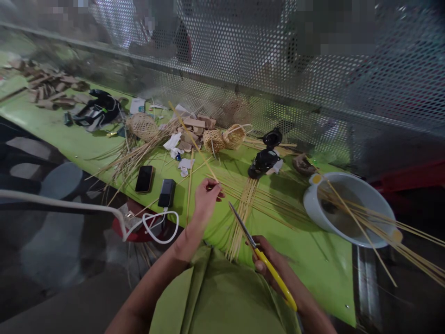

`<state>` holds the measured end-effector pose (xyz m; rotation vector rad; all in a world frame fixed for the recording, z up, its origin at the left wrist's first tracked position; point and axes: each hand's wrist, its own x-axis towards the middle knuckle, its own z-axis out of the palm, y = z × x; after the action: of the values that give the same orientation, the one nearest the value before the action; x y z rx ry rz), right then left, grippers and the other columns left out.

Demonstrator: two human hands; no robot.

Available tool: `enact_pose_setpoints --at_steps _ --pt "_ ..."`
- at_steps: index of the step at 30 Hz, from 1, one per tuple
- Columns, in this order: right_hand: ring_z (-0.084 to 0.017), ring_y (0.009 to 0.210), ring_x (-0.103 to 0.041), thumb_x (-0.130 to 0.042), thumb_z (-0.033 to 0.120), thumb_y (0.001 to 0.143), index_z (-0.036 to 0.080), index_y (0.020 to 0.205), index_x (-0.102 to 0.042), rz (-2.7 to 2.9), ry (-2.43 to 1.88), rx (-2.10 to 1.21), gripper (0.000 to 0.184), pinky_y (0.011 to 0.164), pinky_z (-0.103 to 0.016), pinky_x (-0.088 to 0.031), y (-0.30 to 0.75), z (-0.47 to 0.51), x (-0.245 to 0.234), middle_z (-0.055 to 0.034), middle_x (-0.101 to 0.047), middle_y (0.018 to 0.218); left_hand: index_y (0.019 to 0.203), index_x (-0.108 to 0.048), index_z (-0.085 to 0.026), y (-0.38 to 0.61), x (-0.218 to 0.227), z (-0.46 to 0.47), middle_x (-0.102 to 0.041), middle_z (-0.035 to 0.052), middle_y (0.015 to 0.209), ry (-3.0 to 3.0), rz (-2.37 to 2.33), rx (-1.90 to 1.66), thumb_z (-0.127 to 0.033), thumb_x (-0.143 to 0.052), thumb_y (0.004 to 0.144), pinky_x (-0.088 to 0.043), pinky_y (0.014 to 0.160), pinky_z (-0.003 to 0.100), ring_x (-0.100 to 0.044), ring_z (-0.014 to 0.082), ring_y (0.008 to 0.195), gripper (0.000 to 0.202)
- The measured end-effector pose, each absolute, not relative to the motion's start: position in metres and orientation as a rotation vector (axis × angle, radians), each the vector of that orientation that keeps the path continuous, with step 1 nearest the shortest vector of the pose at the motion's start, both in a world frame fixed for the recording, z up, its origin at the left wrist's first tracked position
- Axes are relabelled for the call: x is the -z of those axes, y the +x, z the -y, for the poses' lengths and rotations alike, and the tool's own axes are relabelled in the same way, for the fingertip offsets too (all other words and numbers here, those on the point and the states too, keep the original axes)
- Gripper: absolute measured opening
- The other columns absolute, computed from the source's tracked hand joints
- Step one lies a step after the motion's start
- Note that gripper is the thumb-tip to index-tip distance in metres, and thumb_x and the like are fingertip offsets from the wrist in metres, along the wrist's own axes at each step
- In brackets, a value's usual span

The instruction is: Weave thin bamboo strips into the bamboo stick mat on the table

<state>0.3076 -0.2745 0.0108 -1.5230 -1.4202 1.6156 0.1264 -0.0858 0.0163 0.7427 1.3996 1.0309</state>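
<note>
My left hand (pixel 205 199) pinches the end of a thin yellowish cane strip (pixel 192 139), which slants up and away to the far left. Yellow-handled scissors (pixel 278 280) are gripped in my right hand (pixel 266 255), their narrow blades pointing up and left. The blades look closed or nearly so, with the tips just right of my left fingers. Between and below my hands lies a crossed mat of cane strips (pixel 243 208) on the green table (pixel 313 273). A dark, shiny object (pixel 262 162) rests at the far end of the upright strips.
At the right edge stands a white basin (pixel 313 208) with long strips jutting out. Small woven baskets (pixel 213 140), wood pieces and paper scraps lie along the back, before a perforated metal screen (pixel 236 41). A phone (pixel 144 179) and a cabled power bank (pixel 167 192) sit left.
</note>
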Motion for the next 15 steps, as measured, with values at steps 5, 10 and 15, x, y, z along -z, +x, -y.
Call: enact_pose_setpoints --at_steps 5,10,15 --pt "-0.015 0.064 -0.037 -0.051 0.063 0.092 0.024 0.125 -0.045 1.352 -1.499 -1.633 0.052 0.059 -0.03 -0.032 0.3031 0.2768 -0.0114 0.0024 -0.043 0.076 0.074 -0.057 -0.02 0.1257 -0.014 0.0866 -0.064 -0.0008 0.063 0.768 -1.39 -1.039 -0.02 -0.068 0.074 -0.046 0.046 0.024 -0.062 0.0132 0.049 0.011" --pt "-0.015 0.065 -0.038 -0.051 0.065 0.091 0.024 0.122 -0.046 1.322 -1.499 -1.617 0.052 0.059 -0.03 -0.033 0.301 0.2779 -0.0102 0.0015 -0.044 0.077 0.074 -0.057 -0.022 0.1247 -0.0118 0.0874 -0.062 -0.0014 0.059 0.793 -1.388 -1.052 -0.021 -0.068 0.073 -0.047 0.046 0.025 -0.063 0.0147 0.05 0.011" --pt "-0.015 0.062 -0.038 -0.052 0.069 0.089 0.024 0.123 -0.045 1.314 -1.514 -1.624 0.057 0.057 -0.029 -0.032 0.2997 0.2792 -0.0073 0.0024 -0.045 0.076 0.074 -0.056 -0.021 0.1233 -0.0119 0.0888 -0.062 -0.001 0.061 0.785 -1.374 -1.061 -0.023 -0.07 0.072 -0.047 0.046 0.025 -0.063 0.0146 0.049 0.014"
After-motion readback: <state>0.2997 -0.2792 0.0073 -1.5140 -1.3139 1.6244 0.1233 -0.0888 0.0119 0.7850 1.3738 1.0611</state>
